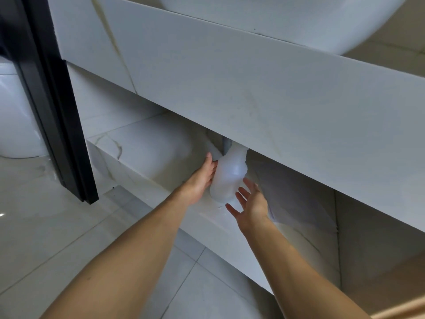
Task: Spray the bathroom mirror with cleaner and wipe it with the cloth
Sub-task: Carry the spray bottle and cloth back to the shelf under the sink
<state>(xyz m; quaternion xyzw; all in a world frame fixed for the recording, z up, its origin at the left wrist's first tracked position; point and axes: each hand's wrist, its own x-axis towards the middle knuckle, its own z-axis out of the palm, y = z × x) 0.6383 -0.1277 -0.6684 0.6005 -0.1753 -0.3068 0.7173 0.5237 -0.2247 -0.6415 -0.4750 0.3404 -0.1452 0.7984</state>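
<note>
A translucent white spray bottle [227, 176] stands on the lower marble shelf [147, 143] under the vanity, and the counter's front panel hides its top. My left hand [201, 178] lies against the bottle's left side with fairly straight fingers; its thumb is hidden behind the bottle. My right hand [249, 201] hovers just right of the bottle's base, palm toward it and fingers spread, holding nothing. A pale grey cloth-like sheet [296, 199] lies on the shelf right of the bottle. The mirror is out of view.
The vanity's white front panel [253, 88] overhangs the shelf, with a white basin [299, 19] above it. A grey drain pipe [226, 146] stands behind the bottle. A black door frame [53, 100] and a toilet [13, 111] are at the left. Pale floor tiles lie below.
</note>
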